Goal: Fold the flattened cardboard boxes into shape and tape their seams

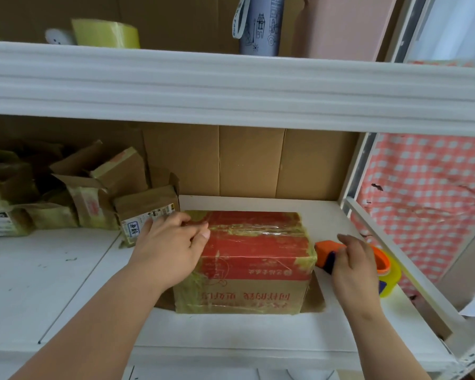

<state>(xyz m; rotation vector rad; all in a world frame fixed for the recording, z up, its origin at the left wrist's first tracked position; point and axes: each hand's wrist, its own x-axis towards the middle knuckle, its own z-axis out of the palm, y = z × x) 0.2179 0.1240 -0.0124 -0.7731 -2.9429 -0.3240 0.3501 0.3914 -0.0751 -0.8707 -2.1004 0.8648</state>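
No legible text on box

We see one cardboard box sitting on the white worktop, in the middle. It is folded into shape and closed. Its top and the upper part of its near side are red, and the lower part is brown with red writing that looks upside down to us. Shiny yellowish tape runs across the top seam and wraps the corners. Just right of the box is an orange tape dispenser with a yellow roll.
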